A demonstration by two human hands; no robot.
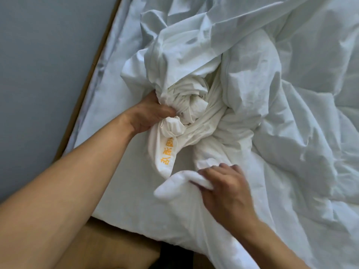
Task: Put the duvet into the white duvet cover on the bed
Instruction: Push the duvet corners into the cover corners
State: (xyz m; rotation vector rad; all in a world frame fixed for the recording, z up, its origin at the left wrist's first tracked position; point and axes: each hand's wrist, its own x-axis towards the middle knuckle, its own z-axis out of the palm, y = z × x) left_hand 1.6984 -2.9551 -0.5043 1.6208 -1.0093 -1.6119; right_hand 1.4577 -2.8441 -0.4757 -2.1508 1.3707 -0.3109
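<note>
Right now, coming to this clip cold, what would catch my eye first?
A twisted knot of white duvet cover sits in the middle of the bed, with the left hand gripping its left side. Just below, orange lettering runs along a strip of that cloth. Nearer the camera, the right hand pinches a thick padded corner of the duvet.

Soft dim daylight, slight blur

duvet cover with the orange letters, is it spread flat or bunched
Bunched: the duvet cover is twisted into a wad gripped by the left hand.
</note>
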